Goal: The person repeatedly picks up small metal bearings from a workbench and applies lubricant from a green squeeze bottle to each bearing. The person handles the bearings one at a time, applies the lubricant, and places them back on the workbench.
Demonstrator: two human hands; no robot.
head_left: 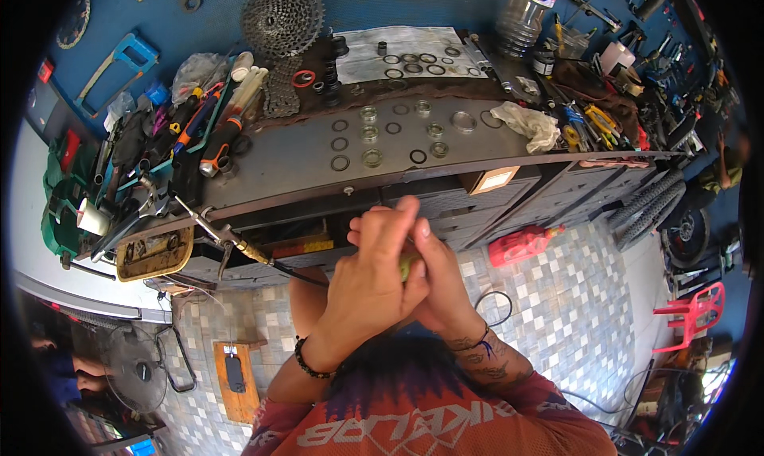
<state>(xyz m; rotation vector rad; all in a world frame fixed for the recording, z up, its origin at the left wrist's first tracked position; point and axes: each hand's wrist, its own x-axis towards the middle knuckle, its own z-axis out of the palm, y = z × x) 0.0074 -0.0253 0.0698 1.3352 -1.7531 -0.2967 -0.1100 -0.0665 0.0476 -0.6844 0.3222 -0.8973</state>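
My left hand (pixel 366 277) and my right hand (pixel 442 285) are pressed together in front of the bench, fingers closed around something small. Only a yellowish-green bit (pixel 408 263) shows between the palms; its kind is hidden. Beyond my hands, on the grey bench top (pixel 274 163), metal bearing rings (pixel 372 157) and thin dark seal rings (pixel 340 163) lie in loose rows. A larger metal ring (pixel 463 121) sits to their right. More dark rings (pixel 435 70) rest on a white paper sheet (pixel 362 52) behind.
An air blow gun (pixel 231 237) with a black hose hangs at the bench's front edge. A white rag (pixel 527 126) and pliers (pixel 602 122) lie right; screwdrivers (pixel 219 147) lie left. A cassette (pixel 282 17) stands behind. A red jug (pixel 521 247) is on the tiled floor (pixel 549 321).
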